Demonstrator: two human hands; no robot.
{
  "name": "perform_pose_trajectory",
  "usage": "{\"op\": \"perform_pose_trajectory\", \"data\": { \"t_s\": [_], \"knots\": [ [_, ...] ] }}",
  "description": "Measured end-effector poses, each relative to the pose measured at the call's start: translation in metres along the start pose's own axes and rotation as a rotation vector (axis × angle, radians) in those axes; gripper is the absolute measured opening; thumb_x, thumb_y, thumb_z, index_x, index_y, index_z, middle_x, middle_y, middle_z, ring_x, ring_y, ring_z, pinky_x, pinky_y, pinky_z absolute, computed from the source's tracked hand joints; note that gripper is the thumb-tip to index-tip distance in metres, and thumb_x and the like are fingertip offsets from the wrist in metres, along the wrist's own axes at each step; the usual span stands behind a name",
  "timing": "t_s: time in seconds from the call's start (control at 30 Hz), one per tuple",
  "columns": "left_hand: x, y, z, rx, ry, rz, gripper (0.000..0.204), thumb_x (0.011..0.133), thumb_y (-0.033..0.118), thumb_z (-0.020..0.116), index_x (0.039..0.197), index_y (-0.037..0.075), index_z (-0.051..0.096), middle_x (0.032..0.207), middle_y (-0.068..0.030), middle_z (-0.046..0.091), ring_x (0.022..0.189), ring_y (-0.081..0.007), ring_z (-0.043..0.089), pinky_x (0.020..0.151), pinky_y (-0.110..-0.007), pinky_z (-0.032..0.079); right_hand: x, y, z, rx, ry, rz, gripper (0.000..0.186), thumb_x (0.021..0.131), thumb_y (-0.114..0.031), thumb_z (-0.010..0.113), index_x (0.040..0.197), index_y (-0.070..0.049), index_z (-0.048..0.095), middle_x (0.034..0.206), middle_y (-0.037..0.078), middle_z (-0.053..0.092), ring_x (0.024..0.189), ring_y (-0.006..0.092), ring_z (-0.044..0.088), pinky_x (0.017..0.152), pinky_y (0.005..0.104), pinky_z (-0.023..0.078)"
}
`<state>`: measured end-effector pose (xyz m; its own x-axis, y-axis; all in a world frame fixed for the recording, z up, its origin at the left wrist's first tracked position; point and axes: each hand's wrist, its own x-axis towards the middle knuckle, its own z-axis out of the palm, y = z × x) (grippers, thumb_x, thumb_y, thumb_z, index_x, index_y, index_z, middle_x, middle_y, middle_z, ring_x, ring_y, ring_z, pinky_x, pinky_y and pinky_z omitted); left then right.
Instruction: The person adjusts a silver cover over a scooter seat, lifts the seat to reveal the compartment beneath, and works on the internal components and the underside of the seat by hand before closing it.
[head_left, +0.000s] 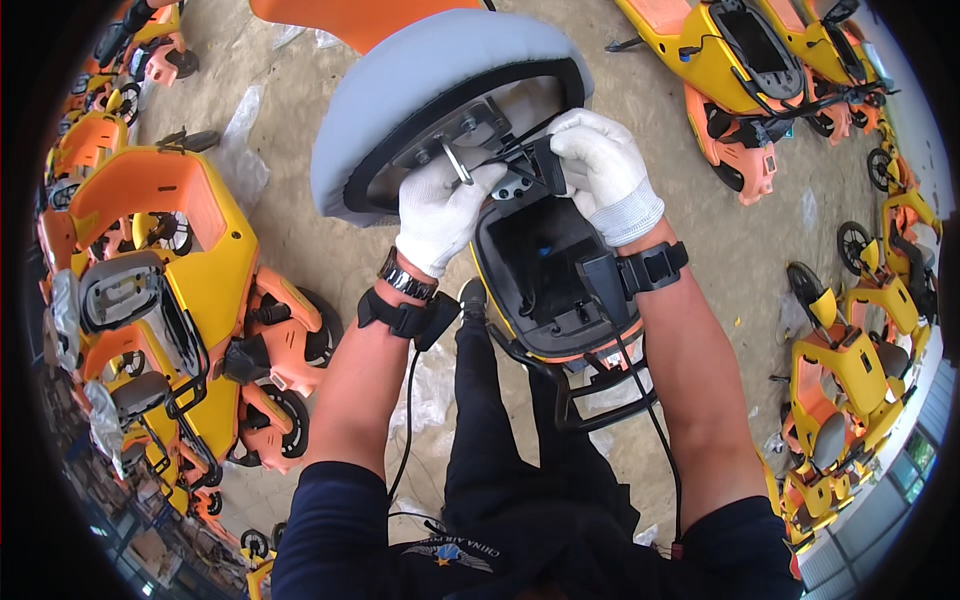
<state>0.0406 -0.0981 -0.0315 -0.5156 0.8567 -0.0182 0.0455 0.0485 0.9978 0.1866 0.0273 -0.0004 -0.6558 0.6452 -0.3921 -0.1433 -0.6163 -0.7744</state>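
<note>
A scooter's grey padded seat (pixel 390 100) is tipped up in front of me, its hollow underside turned my way. A bent metal loop (pixel 457 163) stands out from a bracket (pixel 470 125) there. My gloved left hand (pixel 438 208) is closed beside this loop, thumb and fingers pinched together; what is between them is hidden. My gloved right hand (pixel 605 172) grips a black rectangular piece (pixel 549 165) near the hinge plate (pixel 514 187). Thin black cables run between the two hands. Below them the black storage box (pixel 565 340) of the scooter lies open.
Yellow and orange scooters (pixel 200 270) stand in rows to the left, with more scooters (pixel 720 60) at the far right and along the right side. Clear plastic wrapping (pixel 240 150) lies on the dusty floor. A black rear rack (pixel 600 405) sticks out near my legs.
</note>
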Motion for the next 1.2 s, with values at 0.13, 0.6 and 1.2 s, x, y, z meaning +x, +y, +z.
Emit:
{"op": "perform_pose_trajectory", "data": {
  "t_s": [0.13,0.6,1.2],
  "knots": [
    [-0.002,0.005,-0.012,0.231,-0.179,0.156,0.023,0.084,0.011,0.069,0.103,-0.002,0.064,0.089,-0.0088,0.067,0.080,-0.0123,0.061,0.073,-0.028,0.050,0.006,-0.016,-0.014,-0.136,-0.022,-0.001,0.008,0.082,-0.007,0.058,0.076,-0.002,0.061,0.059,0.000,0.049,0.046,0.0083,0.045,0.043,0.0238,0.035],
    [0.008,-0.017,-0.012,0.360,-0.362,0.395,0.025,0.085,0.003,0.054,0.106,0.007,0.066,0.096,-0.0140,0.066,0.088,-0.0327,0.063,0.079,-0.038,0.052,0.009,-0.012,-0.009,-0.482,0.094,-0.128,0.014,0.082,-0.013,0.059,0.075,-0.001,0.056,0.054,-0.001,0.043,0.042,0.0083,0.038,0.039,0.0240,0.034],
    [0.009,-0.026,0.005,0.531,-0.336,0.343,0.013,0.080,0.010,0.058,0.093,0.005,0.060,0.091,-0.0187,0.064,0.086,-0.0376,0.060,0.077,-0.041,0.049,-0.026,0.030,0.062,-0.635,-0.089,-0.282,0.032,0.097,-0.026,0.050,0.074,-0.005,0.055,0.055,-0.004,0.042,0.047,0.0046,0.036,0.043,0.0235,0.028]
  ]
}}
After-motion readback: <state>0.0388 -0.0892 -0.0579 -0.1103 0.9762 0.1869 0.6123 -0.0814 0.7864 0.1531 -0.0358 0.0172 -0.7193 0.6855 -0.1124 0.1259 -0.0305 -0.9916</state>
